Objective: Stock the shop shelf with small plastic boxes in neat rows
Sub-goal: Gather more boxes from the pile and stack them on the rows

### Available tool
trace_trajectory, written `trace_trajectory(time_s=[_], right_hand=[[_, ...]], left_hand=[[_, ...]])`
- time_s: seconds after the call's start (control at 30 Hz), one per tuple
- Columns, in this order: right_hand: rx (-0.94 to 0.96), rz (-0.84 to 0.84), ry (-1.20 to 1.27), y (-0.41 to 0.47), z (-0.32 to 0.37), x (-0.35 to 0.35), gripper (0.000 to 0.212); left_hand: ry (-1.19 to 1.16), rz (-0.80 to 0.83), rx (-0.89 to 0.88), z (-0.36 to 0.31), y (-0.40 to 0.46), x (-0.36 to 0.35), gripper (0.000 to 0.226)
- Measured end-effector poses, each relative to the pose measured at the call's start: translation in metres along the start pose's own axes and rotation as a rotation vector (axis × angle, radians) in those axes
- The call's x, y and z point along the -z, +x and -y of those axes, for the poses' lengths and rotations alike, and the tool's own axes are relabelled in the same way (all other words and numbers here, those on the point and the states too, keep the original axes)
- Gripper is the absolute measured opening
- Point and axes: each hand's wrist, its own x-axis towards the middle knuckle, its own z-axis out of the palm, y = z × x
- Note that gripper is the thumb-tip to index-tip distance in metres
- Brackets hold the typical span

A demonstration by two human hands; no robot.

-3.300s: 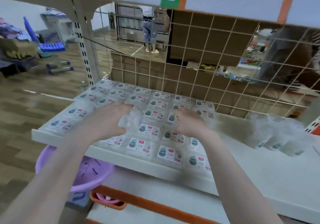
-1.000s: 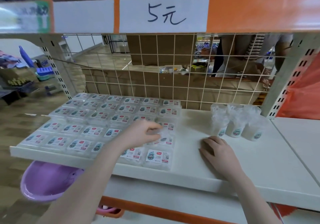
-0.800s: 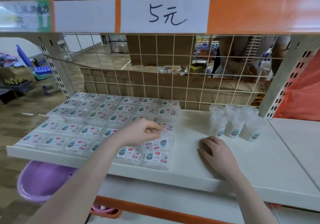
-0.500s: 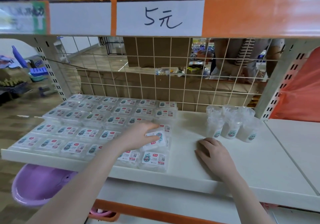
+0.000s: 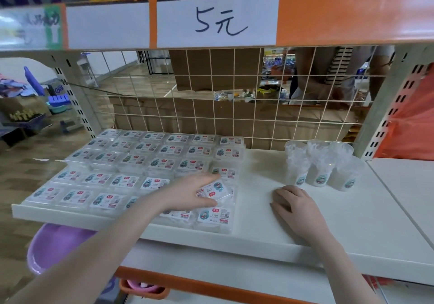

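Observation:
Several small clear plastic boxes [image 5: 150, 160] with white labels lie flat in rows on the left half of the white shelf [image 5: 293, 228]. My left hand [image 5: 187, 192] grips one box [image 5: 215, 190] tilted up above the rightmost column, between thumb and fingers. Another box [image 5: 215, 215] lies at the front of that column. My right hand [image 5: 292, 206] rests on the bare shelf surface to the right of the rows, fingers loosely curled, holding nothing.
Three clear plastic tubs [image 5: 320, 165] stand at the shelf's back right. A wire grid [image 5: 234, 106] closes the back. An orange price rail [image 5: 218, 18] runs overhead. A purple basin [image 5: 56, 245] sits below left. A person [image 5: 333, 73] stands behind the grid.
My left hand has lifted and turned one box in the rightmost column, tilting it up. My right hand has stayed resting on the shelf. Earlier both hands pressed on the rows.

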Motion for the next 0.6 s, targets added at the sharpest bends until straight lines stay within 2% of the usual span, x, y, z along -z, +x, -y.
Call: trace_trajectory(time_s=[0.17,0.43,0.6], right_hand=[[0.007,0.002,-0.011,0.000,-0.001,0.000,0.033],[0.007,0.011,-0.018,0.000,0.001,0.001,0.034],[0.003,0.011,-0.015,0.000,0.000,0.002,0.034]], left_hand=[[0.043,0.111,-0.089,0.001,0.004,0.022,0.088],[0.345,0.446,-0.177,-0.012,0.027,0.043,0.100],[0.451,0.491,-0.204,-0.017,0.037,0.046,0.102]])
